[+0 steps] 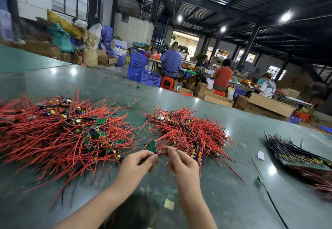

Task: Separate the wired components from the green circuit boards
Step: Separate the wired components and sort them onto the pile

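Observation:
My left hand (139, 162) pinches a small green circuit board (152, 146) that stands up above its fingertips. Just to its right, my right hand (181, 162) pinches a red wire (162, 154) that runs from the board's lower edge. The two hands sit close together above the green table (224, 193). A big heap of red-wired boards (59, 135) lies to the left. Behind my right hand lies a second heap of red wires with capacitors (188, 131).
A stack of black-wired board strips (298, 155) lies at the right. One loose board with a black wire (260, 179) lies near it, and two small loose boards (131, 105) at mid-table. Paper scraps (169, 204) lie near me. People work at benches beyond the table's far edge.

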Available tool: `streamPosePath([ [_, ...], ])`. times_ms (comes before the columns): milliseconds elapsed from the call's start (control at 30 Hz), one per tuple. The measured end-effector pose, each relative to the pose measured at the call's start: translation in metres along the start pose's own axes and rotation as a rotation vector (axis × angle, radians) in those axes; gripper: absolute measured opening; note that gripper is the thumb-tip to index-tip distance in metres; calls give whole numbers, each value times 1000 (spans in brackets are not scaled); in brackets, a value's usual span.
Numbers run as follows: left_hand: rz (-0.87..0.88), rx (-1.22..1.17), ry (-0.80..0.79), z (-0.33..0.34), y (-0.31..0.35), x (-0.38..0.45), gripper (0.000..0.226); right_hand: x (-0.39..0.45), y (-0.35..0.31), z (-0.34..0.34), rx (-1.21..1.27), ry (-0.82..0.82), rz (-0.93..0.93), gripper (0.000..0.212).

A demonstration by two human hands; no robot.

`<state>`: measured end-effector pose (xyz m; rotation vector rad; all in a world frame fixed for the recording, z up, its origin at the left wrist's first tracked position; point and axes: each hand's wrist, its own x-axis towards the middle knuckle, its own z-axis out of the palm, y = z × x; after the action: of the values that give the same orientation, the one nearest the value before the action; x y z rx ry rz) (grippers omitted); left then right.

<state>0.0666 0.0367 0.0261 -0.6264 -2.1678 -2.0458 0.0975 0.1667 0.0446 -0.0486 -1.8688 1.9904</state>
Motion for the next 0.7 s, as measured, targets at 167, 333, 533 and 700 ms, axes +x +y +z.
streamPosePath([
  [167,-35,45,47,-6,3,0,31,5,6,-5,209,142,191,10],
  [333,304,738,217,-6,0,-7,30,8,5,-10,116,310,175,7],
  [533,376,784,210,-2,-2,-9,28,9,-1,-14,339,272,364,13],
  [700,265,709,252,-6,-5,-4,33,10,0,-14,370,266,434,16],
])
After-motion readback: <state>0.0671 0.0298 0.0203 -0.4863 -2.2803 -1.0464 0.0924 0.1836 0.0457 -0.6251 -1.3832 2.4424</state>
